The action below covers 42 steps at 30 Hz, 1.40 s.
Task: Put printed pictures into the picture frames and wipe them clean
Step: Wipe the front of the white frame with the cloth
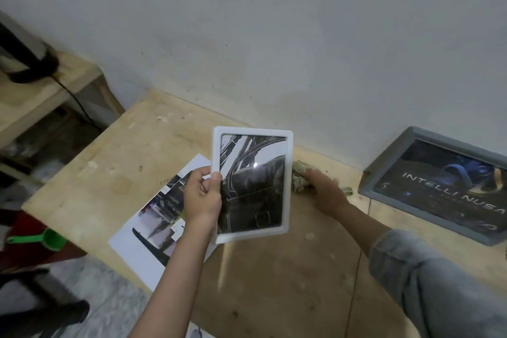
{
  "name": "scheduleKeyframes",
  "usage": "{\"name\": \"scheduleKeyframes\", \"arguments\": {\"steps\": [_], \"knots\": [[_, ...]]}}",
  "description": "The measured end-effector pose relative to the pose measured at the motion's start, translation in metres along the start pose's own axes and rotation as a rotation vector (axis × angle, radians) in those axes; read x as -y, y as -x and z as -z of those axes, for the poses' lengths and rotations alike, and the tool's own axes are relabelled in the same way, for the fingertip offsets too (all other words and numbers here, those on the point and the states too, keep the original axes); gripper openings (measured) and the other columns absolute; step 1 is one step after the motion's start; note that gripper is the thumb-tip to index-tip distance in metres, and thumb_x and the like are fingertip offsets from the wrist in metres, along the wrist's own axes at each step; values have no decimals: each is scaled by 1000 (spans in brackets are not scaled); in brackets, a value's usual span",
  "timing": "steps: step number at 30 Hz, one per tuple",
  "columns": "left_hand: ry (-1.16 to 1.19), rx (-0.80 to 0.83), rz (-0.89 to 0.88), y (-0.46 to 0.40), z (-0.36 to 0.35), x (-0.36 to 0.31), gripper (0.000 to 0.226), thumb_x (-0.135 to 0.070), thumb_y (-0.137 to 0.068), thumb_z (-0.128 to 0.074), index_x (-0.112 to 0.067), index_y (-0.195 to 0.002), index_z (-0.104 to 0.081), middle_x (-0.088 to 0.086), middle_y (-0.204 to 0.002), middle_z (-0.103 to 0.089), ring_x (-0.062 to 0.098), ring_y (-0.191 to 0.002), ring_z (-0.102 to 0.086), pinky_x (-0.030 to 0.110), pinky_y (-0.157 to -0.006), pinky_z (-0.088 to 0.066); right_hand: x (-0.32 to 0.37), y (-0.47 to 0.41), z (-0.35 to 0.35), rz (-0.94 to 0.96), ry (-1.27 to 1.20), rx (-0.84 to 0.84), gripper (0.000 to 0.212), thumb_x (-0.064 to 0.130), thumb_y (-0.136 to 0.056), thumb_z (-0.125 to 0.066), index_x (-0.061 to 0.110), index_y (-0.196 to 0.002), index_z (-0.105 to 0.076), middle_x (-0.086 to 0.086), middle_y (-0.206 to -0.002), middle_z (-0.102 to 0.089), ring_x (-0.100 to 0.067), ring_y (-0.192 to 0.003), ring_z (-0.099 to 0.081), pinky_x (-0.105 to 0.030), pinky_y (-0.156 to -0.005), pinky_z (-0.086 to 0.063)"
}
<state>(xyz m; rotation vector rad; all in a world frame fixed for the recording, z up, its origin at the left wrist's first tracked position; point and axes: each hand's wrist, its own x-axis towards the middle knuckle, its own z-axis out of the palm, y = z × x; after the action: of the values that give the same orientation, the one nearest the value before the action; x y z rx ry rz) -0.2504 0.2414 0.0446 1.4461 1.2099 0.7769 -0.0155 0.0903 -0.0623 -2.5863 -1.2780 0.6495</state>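
Note:
My left hand [201, 196] holds a white picture frame [288, 173] by its left edge, lifted above the table with its glass facing me. A black-and-white print sits inside it. My right hand [325, 193] lies on a crumpled greenish cloth [299, 175] on the table just right of the frame, with its fingers round the cloth. A loose printed sheet [153, 217] lies flat on the table under my left forearm.
A grey frame [389, 164] with a dark blue poster leans against the wall at the right. The wooden table [274, 282] meets the white wall behind. A lower wooden shelf [41, 96] with a black cable stands at the left. A green scoop [52, 239] sits past the table's left edge.

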Motion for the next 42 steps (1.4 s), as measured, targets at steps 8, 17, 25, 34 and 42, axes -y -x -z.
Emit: {"name": "scheduleKeyframes", "arguments": {"steps": [8,17,25,34,42], "knots": [[53,27,34,15,-15,-2,5,-9,-96,-51,-8,-97,-57,-8,-55,-49,-4,-39,-41,9,-41,-27,16,13,21,130,-201,-203,43,12,-91,-47,7,-134,-47,-15,-137,-51,-31,-128,-46,-49,-111,-27],[90,86,45,72,-43,0,5,-13,-97,-51,-14,-95,-56,-16,-43,-53,-3,-37,-41,15,-43,-32,32,106,14,-31,-870,-427,26,16,-102,-33,16,-101,-59,-3,-86,-61,-23,-81,-60,-38,-73,-54],[117,312,129,190,-80,2,16,-19,-97,-51,-21,-82,-55,4,-68,-59,20,-60,-57,29,-59,-45,-41,232,29,-181,-1003,-472,23,9,-98,-43,6,-78,-52,-3,-66,-46,-12,-58,-44,-19,-52,-39],[246,800,264,334,-153,-21,20,-28,-99,-41,-15,-91,-55,2,-65,-53,16,-52,-50,25,-48,-46,-149,389,52,-417,-1253,-583,33,8,-98,-38,17,-68,-48,0,-66,-49,-13,-57,-43,-24,-54,-36],[197,1148,230,428,-241,-40,29,-28,-98,-40,-8,-112,-56,11,-86,-61,22,-70,-58,40,-75,-45,-233,506,61,-504,-1329,-846,21,10,-97,-38,15,-86,-55,-9,-80,-59,-24,-70,-54,-36,-69,-45]]}}
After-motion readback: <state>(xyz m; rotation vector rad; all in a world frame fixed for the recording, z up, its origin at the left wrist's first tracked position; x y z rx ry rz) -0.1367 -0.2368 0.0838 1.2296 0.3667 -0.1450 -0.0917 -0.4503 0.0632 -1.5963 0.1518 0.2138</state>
